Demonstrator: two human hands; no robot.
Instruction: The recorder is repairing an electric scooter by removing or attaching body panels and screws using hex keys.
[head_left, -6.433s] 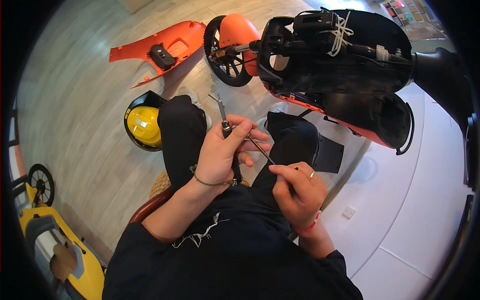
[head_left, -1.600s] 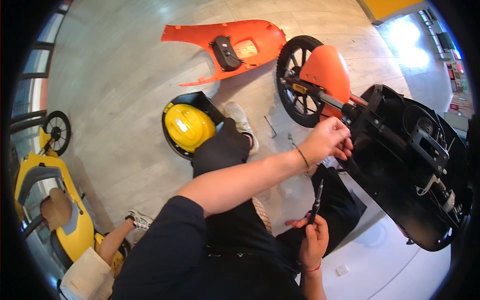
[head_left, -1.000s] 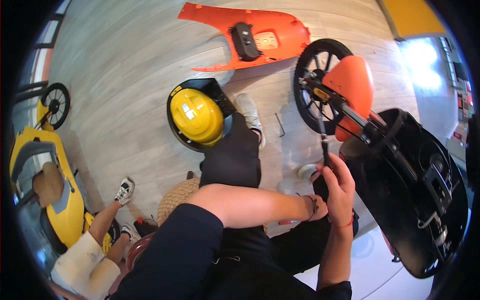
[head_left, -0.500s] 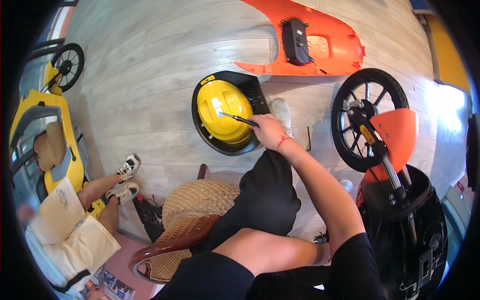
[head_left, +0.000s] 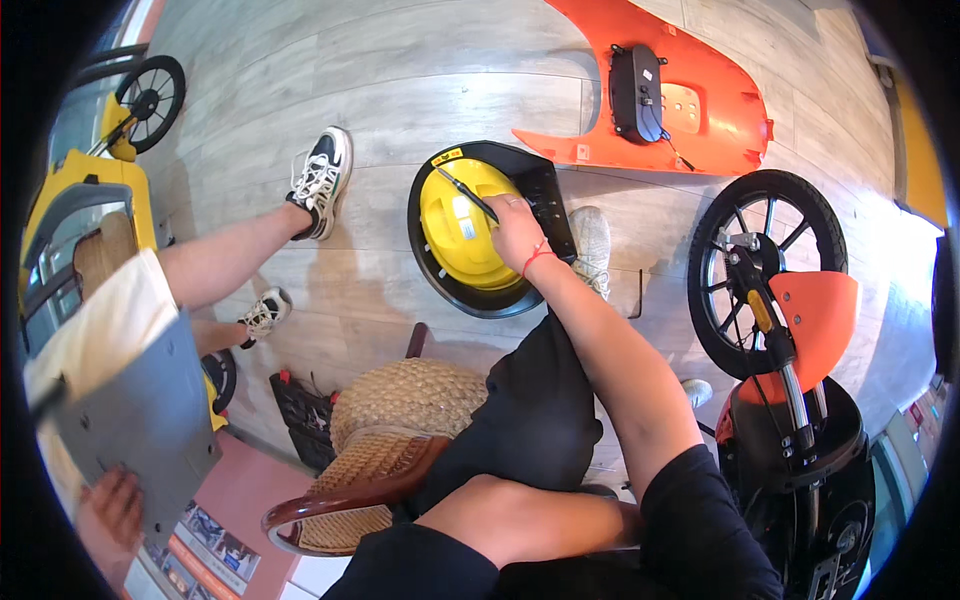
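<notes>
My right hand (head_left: 516, 232) is closed round a slim black screwdriver (head_left: 470, 195). Its thin shaft points to the upper left, over a glossy yellow domed part (head_left: 447, 215) seated in a black rounded shell (head_left: 425, 262) on the floor. The shaft's end is near the yellow part's upper rim; contact I cannot tell. My left forearm (head_left: 560, 512) lies bent across my lap, and its hand is hidden behind my right arm.
An orange body panel (head_left: 725, 110) with a black box (head_left: 636, 95) lies beyond. To the right stands a black-tyred wheel (head_left: 712, 330) with an orange fender (head_left: 820, 310); a hex key (head_left: 640, 293) lies nearby. A co-worker with a grey panel (head_left: 140, 420) is left of the woven chair (head_left: 400, 400).
The screwdriver's end has moved from the middle of the yellow part to its upper rim. The co-worker has stepped forward, bringing a grey panel into view. My view has shifted slightly.
</notes>
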